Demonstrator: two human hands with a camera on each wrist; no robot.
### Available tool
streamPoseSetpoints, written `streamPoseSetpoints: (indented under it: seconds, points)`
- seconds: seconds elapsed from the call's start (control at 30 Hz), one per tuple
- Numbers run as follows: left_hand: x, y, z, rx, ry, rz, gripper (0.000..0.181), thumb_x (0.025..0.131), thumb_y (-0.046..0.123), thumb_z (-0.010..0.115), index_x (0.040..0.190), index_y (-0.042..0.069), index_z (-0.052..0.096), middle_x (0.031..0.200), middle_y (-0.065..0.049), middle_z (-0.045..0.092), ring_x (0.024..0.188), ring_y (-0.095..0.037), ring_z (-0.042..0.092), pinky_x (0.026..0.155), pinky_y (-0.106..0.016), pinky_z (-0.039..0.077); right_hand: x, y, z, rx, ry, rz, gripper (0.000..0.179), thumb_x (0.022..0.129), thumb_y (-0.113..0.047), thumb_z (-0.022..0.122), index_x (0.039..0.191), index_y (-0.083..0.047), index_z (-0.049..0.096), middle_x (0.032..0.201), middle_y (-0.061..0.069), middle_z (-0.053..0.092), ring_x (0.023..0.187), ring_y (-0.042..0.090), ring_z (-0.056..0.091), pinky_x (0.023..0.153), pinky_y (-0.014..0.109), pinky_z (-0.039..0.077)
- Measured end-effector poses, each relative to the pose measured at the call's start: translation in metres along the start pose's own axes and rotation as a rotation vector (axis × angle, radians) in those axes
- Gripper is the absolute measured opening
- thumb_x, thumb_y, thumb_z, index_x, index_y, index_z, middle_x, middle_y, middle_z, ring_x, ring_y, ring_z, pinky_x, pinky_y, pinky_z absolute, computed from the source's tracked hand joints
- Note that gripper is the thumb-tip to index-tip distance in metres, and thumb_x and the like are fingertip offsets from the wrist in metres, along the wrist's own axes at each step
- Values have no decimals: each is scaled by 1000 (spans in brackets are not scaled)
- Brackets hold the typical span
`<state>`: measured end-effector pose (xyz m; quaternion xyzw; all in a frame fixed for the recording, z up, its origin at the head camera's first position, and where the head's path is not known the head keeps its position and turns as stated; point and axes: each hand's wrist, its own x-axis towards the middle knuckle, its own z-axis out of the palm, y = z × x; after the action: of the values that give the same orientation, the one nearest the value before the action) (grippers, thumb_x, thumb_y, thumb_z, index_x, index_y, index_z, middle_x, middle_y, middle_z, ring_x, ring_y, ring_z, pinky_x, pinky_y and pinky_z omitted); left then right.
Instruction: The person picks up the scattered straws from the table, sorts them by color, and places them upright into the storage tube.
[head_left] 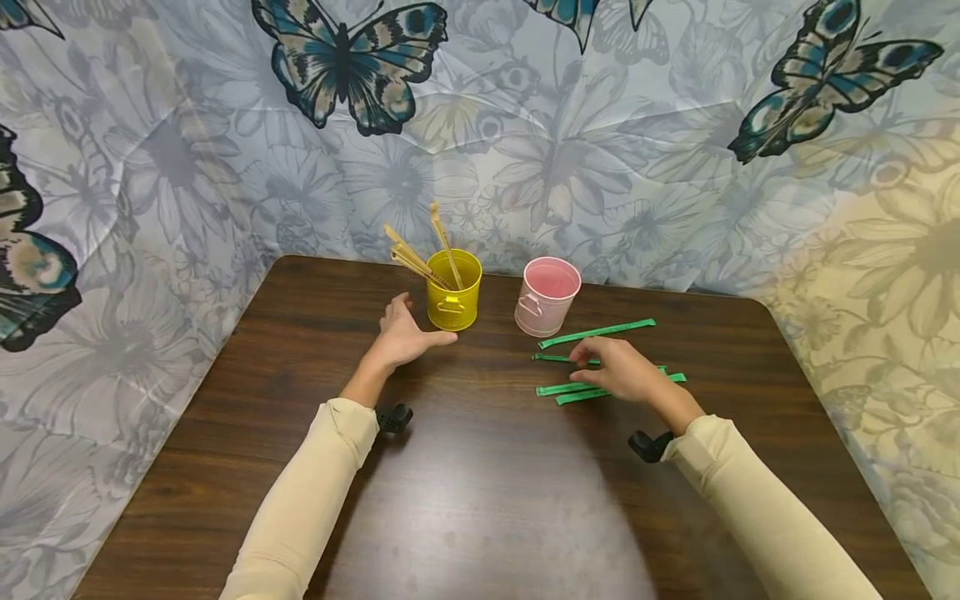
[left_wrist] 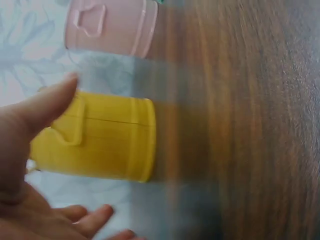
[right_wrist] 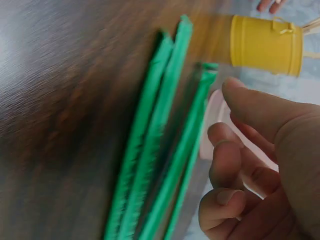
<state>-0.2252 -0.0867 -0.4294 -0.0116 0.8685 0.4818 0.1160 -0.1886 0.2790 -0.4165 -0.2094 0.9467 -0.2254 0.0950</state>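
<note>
My left hand [head_left: 403,337] is just left of the small yellow bucket [head_left: 467,305], its thumb and fingers spread apart. A gap shows between that hand and the bucket in the head view. Several slim tan wrapped sticks [head_left: 447,248] lean inside the yellow bucket. My right hand [head_left: 621,367] hovers over several slim green wrapped sticks [head_left: 597,333] lying on the table. Its fingers [right_wrist: 226,162] are loosely bent, the thumb is apart from them, and nothing sits between them. The hand covers part of the middle sticks in the head view.
A pink bucket [head_left: 542,310] stands upright right of the yellow one, its pink inside showing. Both buckets are near the back edge of the dark wooden table [head_left: 480,500]. Behind them hangs a butterfly-printed cloth [head_left: 480,167].
</note>
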Motion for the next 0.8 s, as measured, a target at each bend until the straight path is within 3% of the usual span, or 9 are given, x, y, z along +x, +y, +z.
streamPoseSetpoints:
  seconds: [0.17,0.27,0.37,0.5,0.63,0.8]
  points:
    - [-26,20,-3,254,-146,22,96,87,47,78,158,6,30,160,-21,30,148,-46,23,118,-60,34,-5,15,7,-5,43,-11,28,89,-24,80,111,-9,72,103,5,73,99,25,68,86,44,55]
    - [-38,35,-2,305,-229,74,83,88,48,76,151,5,43,156,-19,42,147,-40,35,117,-56,38,-7,21,10,-5,50,-17,27,88,-26,81,109,-10,73,101,4,73,97,24,68,82,40,55]
    - [-46,50,-1,292,-271,153,77,88,47,76,147,5,48,151,-14,52,142,-34,47,116,-50,42,-8,25,12,-8,50,-20,26,87,-26,81,108,-11,74,100,2,72,94,22,67,80,35,54]
    - [-45,69,0,231,-264,281,75,88,44,78,148,9,48,146,-10,58,138,-32,53,115,-46,45,-8,28,14,-11,51,-35,25,87,-26,82,107,-13,75,100,1,71,93,20,66,77,33,53]
    - [-33,87,8,184,-234,394,78,86,41,81,149,11,45,147,-8,56,136,-30,54,114,-43,46,-11,32,13,-13,35,-32,27,87,-26,82,109,-13,75,102,1,71,97,22,66,80,35,54]
    - [-12,97,26,128,-164,469,85,85,39,82,153,12,39,154,-7,47,142,-29,48,118,-44,43,-12,36,15,-5,21,-37,29,86,-26,82,111,-13,75,105,3,71,100,24,67,83,38,55]
